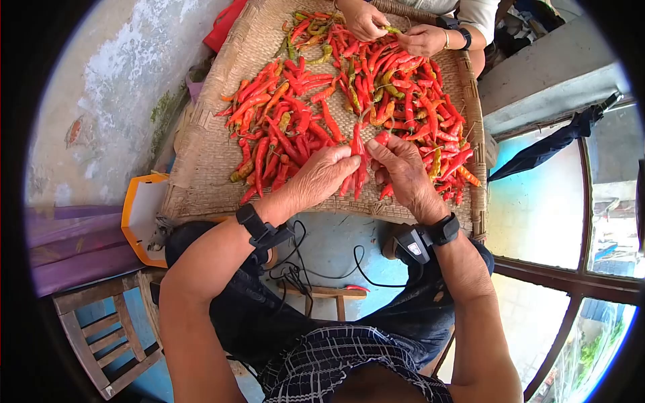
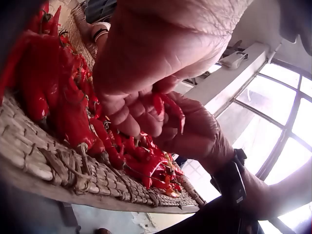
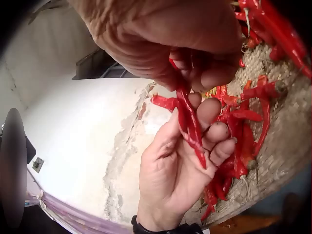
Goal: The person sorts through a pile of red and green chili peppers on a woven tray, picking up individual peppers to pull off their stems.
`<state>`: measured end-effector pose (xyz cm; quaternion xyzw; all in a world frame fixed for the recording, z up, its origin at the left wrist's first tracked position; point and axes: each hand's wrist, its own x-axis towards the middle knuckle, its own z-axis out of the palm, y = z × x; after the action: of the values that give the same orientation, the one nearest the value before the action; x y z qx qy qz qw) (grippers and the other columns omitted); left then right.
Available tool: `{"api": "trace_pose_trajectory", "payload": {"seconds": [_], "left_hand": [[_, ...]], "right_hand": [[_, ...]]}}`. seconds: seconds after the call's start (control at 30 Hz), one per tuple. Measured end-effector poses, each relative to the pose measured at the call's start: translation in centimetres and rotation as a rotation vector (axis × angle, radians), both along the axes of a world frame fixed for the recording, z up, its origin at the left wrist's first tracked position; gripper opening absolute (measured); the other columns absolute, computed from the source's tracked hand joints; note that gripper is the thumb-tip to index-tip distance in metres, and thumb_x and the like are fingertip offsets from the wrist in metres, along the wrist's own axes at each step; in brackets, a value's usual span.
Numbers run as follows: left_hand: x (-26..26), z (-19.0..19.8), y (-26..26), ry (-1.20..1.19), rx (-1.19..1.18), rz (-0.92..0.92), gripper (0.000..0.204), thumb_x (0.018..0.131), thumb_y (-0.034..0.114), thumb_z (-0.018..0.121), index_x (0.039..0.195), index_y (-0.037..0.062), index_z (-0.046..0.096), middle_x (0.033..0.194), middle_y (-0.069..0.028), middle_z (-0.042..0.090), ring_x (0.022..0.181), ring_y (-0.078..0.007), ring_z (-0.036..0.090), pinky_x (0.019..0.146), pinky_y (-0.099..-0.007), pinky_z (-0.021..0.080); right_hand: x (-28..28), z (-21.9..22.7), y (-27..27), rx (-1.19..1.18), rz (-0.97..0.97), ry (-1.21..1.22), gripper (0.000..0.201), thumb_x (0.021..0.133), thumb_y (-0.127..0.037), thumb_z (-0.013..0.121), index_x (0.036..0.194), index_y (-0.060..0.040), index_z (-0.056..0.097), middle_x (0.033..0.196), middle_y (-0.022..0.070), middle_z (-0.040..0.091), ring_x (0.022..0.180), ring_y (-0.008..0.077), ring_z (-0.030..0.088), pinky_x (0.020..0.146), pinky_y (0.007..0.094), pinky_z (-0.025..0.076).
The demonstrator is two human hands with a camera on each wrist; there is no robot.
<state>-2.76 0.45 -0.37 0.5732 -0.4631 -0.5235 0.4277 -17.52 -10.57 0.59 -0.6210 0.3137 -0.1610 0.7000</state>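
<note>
My left hand (image 1: 316, 176) holds a few red chili peppers (image 3: 192, 122) between thumb and fingers, its palm turned up in the right wrist view. Facing it, my right hand (image 1: 408, 171) pinches a red chili pepper (image 1: 382, 138) with thumb and forefinger. Both hands are close together over the near edge of a woven tray (image 1: 195, 164). Many loose chili peppers (image 1: 295, 138), mostly red with some yellow-green, lie on the tray ahead of them. In the left wrist view, red chili tips (image 2: 170, 109) show below the left hand, whose palm hides the rest.
Across the tray, another person's hands (image 1: 422, 41) handle a yellow-green chili pepper (image 1: 392, 29). A wooden chair (image 1: 111, 332) stands at lower left, near an orange-edged white panel (image 1: 141, 215). Black cables (image 1: 295, 272) trail below the tray; windows (image 1: 537, 208) are at right.
</note>
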Motion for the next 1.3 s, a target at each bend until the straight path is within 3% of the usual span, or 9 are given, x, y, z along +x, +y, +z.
{"api": "trace_pose_trajectory", "payload": {"seconds": [0.23,0.37,0.5,0.63,0.73,0.9,1.1,1.17,1.3], "left_hand": [[0.7,0.1,0.0,0.242,-0.056,0.338,0.033,0.095,0.034,0.044,0.097,0.0043,0.058,0.090,-0.0066,0.065,0.078,-0.0104,0.060,0.068,-0.0253,0.048],[0.5,0.1,0.0,0.139,0.052,0.125,0.032,0.096,0.032,0.044,0.094,0.0027,0.057,0.085,-0.0063,0.065,0.072,-0.0100,0.059,0.064,-0.0237,0.047],[-0.8,-1.4,0.0,0.109,0.017,0.006,0.028,0.095,0.023,0.047,0.084,-0.0013,0.056,0.072,-0.0031,0.060,0.063,-0.0094,0.054,0.058,-0.0274,0.046],[-1.0,-0.6,0.3,-0.332,-0.206,0.057,0.031,0.089,0.021,0.049,0.070,-0.0029,0.054,0.055,-0.0155,0.055,0.050,-0.0259,0.057,0.052,-0.0388,0.044],[-0.9,0.6,0.4,-0.298,-0.132,0.060,0.031,0.091,0.022,0.049,0.073,-0.0033,0.054,0.055,-0.0091,0.050,0.053,-0.0140,0.048,0.053,-0.0332,0.041],[-0.8,-0.2,0.4,-0.378,-0.167,0.043,0.030,0.091,0.021,0.049,0.075,-0.0030,0.055,0.054,-0.0112,0.049,0.050,-0.0184,0.049,0.054,-0.0351,0.041],[-0.1,-0.8,0.4,-0.630,-0.332,0.036,0.017,0.086,0.018,0.057,0.085,0.0006,0.059,0.066,-0.0121,0.058,0.065,-0.0284,0.058,0.061,-0.0392,0.046],[0.3,-1.4,0.7,-0.782,-0.413,0.038,0.015,0.083,0.016,0.060,0.088,0.0021,0.060,0.071,-0.0115,0.060,0.074,-0.0300,0.060,0.064,-0.0393,0.047],[0.5,-2.6,0.7,-1.144,-0.412,-0.095,0.016,0.076,0.015,0.064,0.088,0.0047,0.062,0.079,-0.0088,0.060,0.087,-0.0273,0.055,0.072,-0.0364,0.047]], "right_hand": [[-1.5,1.0,-4.9,0.345,-0.345,-0.482,0.019,0.092,-0.027,0.056,0.087,-0.0083,0.056,0.075,0.0022,0.060,0.060,0.0106,0.056,0.053,0.0222,0.046],[-2.2,1.6,-6.2,0.439,-0.547,-0.509,0.029,0.093,-0.032,0.054,0.098,-0.0036,0.057,0.081,0.0044,0.062,0.064,0.0105,0.055,0.057,0.0233,0.046],[-1.0,1.7,-0.6,-0.043,0.151,0.146,0.030,0.088,-0.028,0.063,0.104,-0.0024,0.061,0.077,0.0003,0.060,0.062,0.0062,0.053,0.051,0.0198,0.043],[-0.4,0.9,-1.6,0.004,0.116,0.094,0.023,0.086,-0.027,0.065,0.093,-0.0049,0.063,0.068,-0.0044,0.054,0.057,0.0034,0.048,0.049,0.0178,0.040],[-0.4,2.0,-2.4,0.011,0.124,0.118,0.025,0.087,-0.030,0.065,0.088,-0.0052,0.062,0.067,-0.0041,0.053,0.056,0.0031,0.048,0.048,0.0174,0.039],[-0.2,1.2,-0.9,-0.123,0.306,0.264,0.028,0.086,-0.031,0.065,0.086,-0.0040,0.062,0.062,-0.0029,0.051,0.051,0.0040,0.047,0.044,0.0184,0.038],[-1.0,1.5,-6.1,0.408,-0.313,-0.428,0.023,0.090,-0.027,0.059,0.095,-0.0045,0.058,0.074,0.0011,0.060,0.059,0.0067,0.054,0.048,0.0199,0.042],[-1.7,1.1,-6.2,0.344,-0.372,-0.422,0.030,0.093,-0.028,0.054,0.111,-0.0046,0.056,0.084,0.0020,0.060,0.065,0.0088,0.054,0.055,0.0211,0.045],[-1.0,-2.2,-3.4,-0.888,0.288,0.232,0.046,0.084,-0.018,0.063,0.125,-0.0039,0.049,0.100,0.0126,0.060,0.070,0.0226,0.060,0.063,0.0325,0.050]]}}
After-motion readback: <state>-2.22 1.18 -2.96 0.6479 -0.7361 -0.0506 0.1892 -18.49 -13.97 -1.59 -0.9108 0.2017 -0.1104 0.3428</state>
